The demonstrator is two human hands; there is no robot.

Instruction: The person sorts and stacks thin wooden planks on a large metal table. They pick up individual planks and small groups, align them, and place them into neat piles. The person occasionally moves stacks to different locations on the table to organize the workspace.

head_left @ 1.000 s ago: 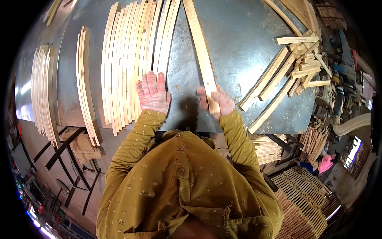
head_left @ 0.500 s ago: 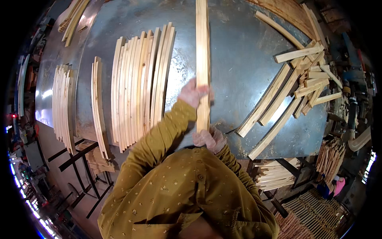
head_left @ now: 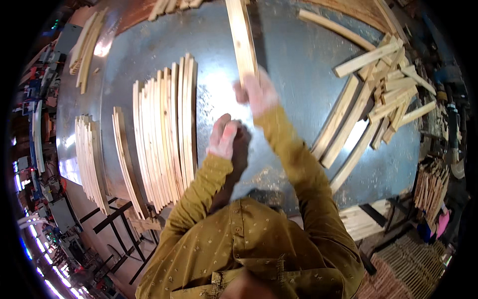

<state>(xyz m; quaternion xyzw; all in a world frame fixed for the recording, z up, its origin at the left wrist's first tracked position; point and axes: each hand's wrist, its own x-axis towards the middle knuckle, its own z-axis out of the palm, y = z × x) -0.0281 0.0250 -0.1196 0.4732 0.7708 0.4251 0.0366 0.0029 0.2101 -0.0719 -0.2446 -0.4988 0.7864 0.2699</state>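
Note:
A long, pale wooden strip [head_left: 243, 45] runs away from me over the metal table, past the far edge of the view. Its near end is in my right hand [head_left: 261, 94], whose fingers are closed round it; a dark shadow lies beside the strip. My left hand [head_left: 221, 137] is over the table, off the strip, with loosely bent fingers and nothing visible in them. To its left lies a row of similar wooden strips [head_left: 162, 134], side by side and lengthwise.
Farther left lie a narrow pair of strips [head_left: 127, 159] and another bundle [head_left: 89, 159]. On the right, short offcuts [head_left: 396, 94] are heaped, with longer pieces [head_left: 343, 124] slanting toward me. The metal table [head_left: 294, 65] has a black-framed stand [head_left: 117, 224] near its left front.
My left hand has let go of the strip and moved left and nearer. My right hand has moved away from me with the strip, which now tilts leftward at its far end.

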